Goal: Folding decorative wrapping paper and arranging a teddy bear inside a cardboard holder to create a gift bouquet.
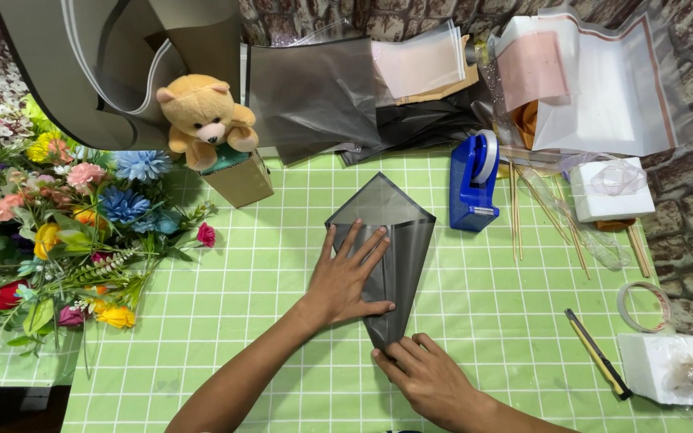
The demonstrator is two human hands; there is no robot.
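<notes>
A translucent grey wrapping sheet (399,228), folded into a cone shape, lies on the green grid mat (226,305) with its point toward me. My left hand (346,277) lies flat on the sheet's left side, fingers spread. My right hand (427,373) pinches the sheet's narrow lower tip between thumb and fingers.
A pile of artificial flowers (50,216) fills the left. A teddy bear (202,116) sits on a box behind. A blue tape dispenser (473,180), wooden sticks (547,212), foam blocks (611,192), a tape roll (643,306) and a utility knife (599,353) lie to the right. More wrapping sheets (314,92) are at the back.
</notes>
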